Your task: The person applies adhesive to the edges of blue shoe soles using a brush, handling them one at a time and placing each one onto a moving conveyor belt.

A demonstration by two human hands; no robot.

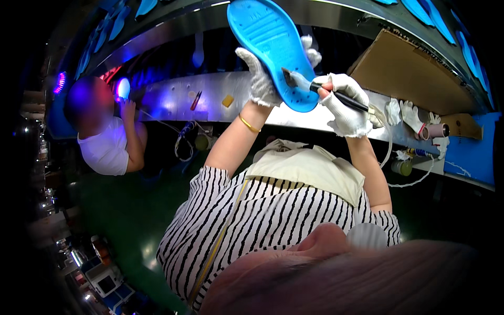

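Note:
My left hand [262, 81], in a white knit glove, grips a bright blue shoe sole [270, 39] from beneath, fingers showing past its far edge. The sole is held up over the metal bench, its ridged and dimpled face toward me. In my gloved right hand [349, 115] is a brush [299, 81] with a black handle and a dark, flat tip. Its tip lies against or just over the lower part of the sole; I cannot tell if it touches. A pale tube [387, 137] hangs from behind my right hand.
A conveyor [178, 26] carrying several blue soles curves along the far side. On the metal bench [170, 102] lie a red-handled tool [196, 100] and a yellow block [227, 100]. Right stand a cardboard box [409, 73], white gloves [412, 115] and a spool [437, 131]. A co-worker [105, 147] sits left.

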